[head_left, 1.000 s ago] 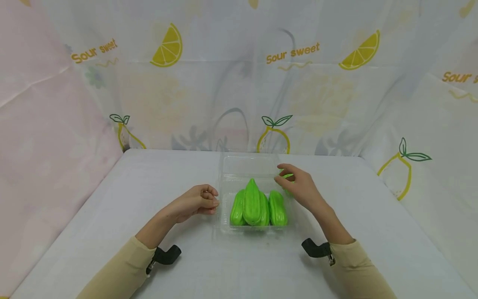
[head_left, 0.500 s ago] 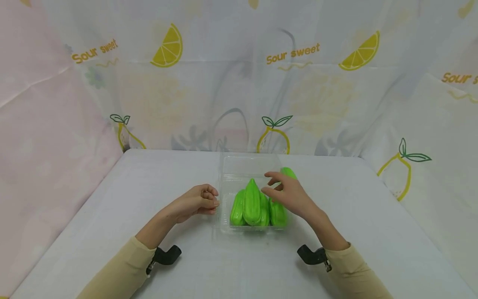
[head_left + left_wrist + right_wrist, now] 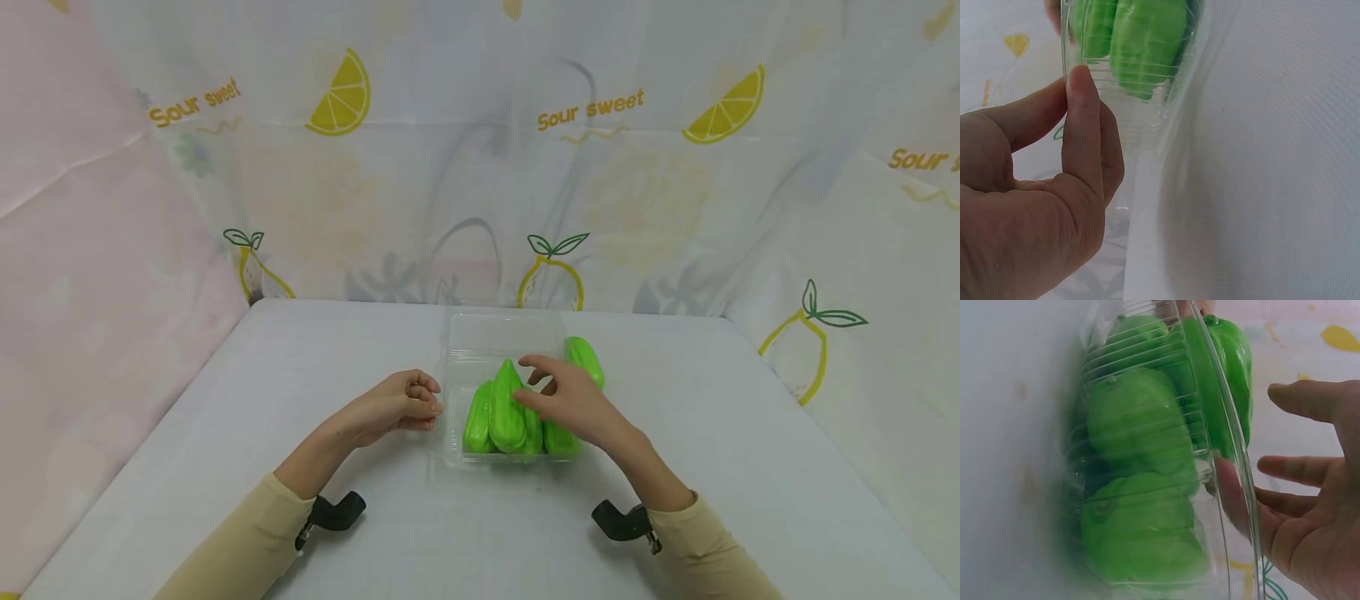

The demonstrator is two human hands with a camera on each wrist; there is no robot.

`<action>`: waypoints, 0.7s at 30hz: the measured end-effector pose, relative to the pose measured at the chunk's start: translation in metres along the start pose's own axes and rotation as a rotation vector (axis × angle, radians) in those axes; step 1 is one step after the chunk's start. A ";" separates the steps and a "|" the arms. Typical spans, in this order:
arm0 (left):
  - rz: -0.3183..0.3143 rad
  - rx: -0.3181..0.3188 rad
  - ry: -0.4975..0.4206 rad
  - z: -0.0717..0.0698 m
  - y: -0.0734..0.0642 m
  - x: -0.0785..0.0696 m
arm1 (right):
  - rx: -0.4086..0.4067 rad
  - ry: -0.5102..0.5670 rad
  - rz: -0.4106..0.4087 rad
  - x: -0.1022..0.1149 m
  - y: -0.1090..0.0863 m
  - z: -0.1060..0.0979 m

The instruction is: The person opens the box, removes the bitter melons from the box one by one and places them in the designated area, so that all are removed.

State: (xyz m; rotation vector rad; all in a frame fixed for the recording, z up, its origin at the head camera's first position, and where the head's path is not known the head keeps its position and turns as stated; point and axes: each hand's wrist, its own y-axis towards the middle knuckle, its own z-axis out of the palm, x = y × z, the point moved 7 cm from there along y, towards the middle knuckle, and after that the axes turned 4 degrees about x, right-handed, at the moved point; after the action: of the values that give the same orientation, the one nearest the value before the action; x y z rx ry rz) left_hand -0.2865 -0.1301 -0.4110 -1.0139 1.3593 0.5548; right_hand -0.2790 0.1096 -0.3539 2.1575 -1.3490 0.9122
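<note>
A clear plastic clamshell box (image 3: 452, 442) lies open, its rim at my left hand (image 3: 393, 408), which pinches the left edge between thumb and fingers. Inside lie several bright green, ribbed, elongated vegetables with a glossy, toy-like look. One pointed green vegetable (image 3: 507, 417) rests on top of the others (image 3: 1138, 422). Over the box's right side hovers my right hand (image 3: 573, 404), fingers spread and nothing between them, its fingertips beside the top vegetable. In the right wrist view, one finger shows through the clear wall. The hand partly hides the rightmost vegetables.
Another green vegetable (image 3: 585, 360) lies on the white table (image 3: 300, 350) just right of the box, near its lid hinge. The raised lid (image 3: 502, 329) reaches backward. A lemon-printed curtain (image 3: 420, 183) stands behind the table.
My right hand has moved left and nearer, from the loose vegetable at the back right to over the box, uncovering that vegetable. My left hand has stayed at the box's edge.
</note>
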 end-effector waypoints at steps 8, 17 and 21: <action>-0.003 -0.004 0.005 -0.001 0.001 0.001 | 0.006 -0.070 -0.010 0.005 -0.002 0.003; -0.006 -0.014 -0.002 -0.001 0.001 0.001 | 0.038 -0.124 -0.022 0.006 -0.002 0.010; -0.007 -0.016 -0.002 -0.001 0.001 0.001 | 0.043 -0.132 0.009 0.007 -0.002 0.013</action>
State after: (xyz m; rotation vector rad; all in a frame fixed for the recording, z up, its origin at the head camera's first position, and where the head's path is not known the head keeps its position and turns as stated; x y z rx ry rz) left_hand -0.2876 -0.1307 -0.4117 -1.0297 1.3508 0.5621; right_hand -0.2708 0.0975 -0.3583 2.2818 -1.4135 0.8211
